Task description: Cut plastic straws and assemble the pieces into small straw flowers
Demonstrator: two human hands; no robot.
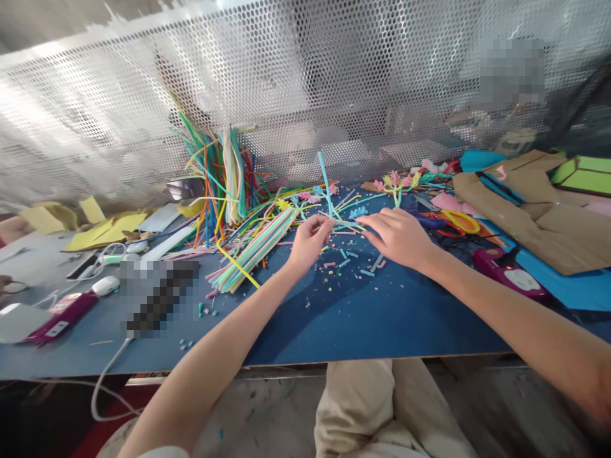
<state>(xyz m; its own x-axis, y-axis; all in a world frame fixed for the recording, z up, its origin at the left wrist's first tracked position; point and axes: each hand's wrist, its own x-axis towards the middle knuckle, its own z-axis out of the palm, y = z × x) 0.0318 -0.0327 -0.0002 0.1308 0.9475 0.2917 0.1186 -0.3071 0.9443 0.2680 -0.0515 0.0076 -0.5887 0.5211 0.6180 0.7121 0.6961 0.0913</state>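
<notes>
My left hand [310, 238] is closed in a pinch around a light-blue pipe cleaner [324, 178], whose long end sticks up above my fingers. My right hand [398, 235] pinches the part of it that runs across between the hands, with thumb and fingertips closed. Beside the right fingertips is a curled light-blue pipe-cleaner shape [358, 212]. Short cut pieces [351, 256] in blue and pink lie scattered on the blue table [334, 324] under my hands. Left of my left hand lies a bundle of pastel pipe cleaners [258, 248].
More colourful pipe cleaners [231, 172] stand against the perforated metal screen [334, 83]. Pink and yellow shaped pieces [394, 181] are behind my right hand. Cardboard [525, 210] and a purple power strip [508, 273] are at right, another purple strip [62, 318] at left.
</notes>
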